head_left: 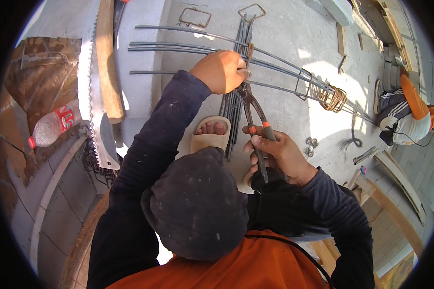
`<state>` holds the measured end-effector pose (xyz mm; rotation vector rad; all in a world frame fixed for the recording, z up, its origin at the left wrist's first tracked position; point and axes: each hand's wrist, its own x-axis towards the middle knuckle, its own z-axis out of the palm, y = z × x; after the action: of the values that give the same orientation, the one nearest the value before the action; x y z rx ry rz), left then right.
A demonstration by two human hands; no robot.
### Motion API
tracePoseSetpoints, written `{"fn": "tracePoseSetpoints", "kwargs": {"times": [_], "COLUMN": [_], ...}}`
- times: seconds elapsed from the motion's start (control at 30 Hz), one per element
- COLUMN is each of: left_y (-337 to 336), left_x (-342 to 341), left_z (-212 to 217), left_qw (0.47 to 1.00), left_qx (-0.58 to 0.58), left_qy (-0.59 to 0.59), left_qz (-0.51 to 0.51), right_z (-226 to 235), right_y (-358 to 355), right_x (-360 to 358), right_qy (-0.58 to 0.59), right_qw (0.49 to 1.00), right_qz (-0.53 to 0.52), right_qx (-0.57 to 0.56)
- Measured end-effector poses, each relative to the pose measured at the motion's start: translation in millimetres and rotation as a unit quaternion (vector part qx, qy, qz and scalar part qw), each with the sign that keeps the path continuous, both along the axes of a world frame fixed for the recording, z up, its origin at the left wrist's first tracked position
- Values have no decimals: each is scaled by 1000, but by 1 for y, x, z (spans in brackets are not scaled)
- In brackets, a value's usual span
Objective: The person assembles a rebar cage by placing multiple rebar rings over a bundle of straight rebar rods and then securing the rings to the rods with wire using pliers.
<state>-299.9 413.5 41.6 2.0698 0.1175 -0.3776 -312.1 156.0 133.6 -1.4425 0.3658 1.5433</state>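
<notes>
R hand (280, 156) grips the pincers (254, 115) by their handles, head up by the steel rods (275, 66) – L hand (221, 72) curled tight nr that head, can't tell on what.

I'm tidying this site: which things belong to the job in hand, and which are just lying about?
Belongs, seemingly:
- pincers in the right hand
- steel rods by the left hand
- rusty loops around the rods

Probably just lying about:
- plastic bottle
- toothed saw
</notes>
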Motion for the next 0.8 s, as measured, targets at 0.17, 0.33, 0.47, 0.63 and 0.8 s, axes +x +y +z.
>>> {"fn": "tracePoseSetpoints", "kwargs": {"times": [0.17, 0.33, 0.47, 0.63, 0.8], "left_y": [2, 0, 0, -1, -1], "left_x": [1, 0, 3, 2, 1], "left_z": [-2, -4, -1, -1, -2], "left_qw": [1000, 1000, 1000, 1000, 999], "left_qx": [-16, -11, 14, 12, 31], "left_qy": [12, 5, 16, 19, -6], "left_qz": [9, 15, 8, 12, 12], "right_z": [-18, -13, 17, 6, -2], "right_y": [-5, -11, 0, -22, -25], "right_x": [-7, -10, -7, -12, -29], "right_qy": [187, 156, -163, -675, -593], "right_qw": [969, 986, 963, 651, 742], "right_qz": [-137, -42, 154, 305, 279], "right_qx": [84, -47, -150, -167, -144]}}
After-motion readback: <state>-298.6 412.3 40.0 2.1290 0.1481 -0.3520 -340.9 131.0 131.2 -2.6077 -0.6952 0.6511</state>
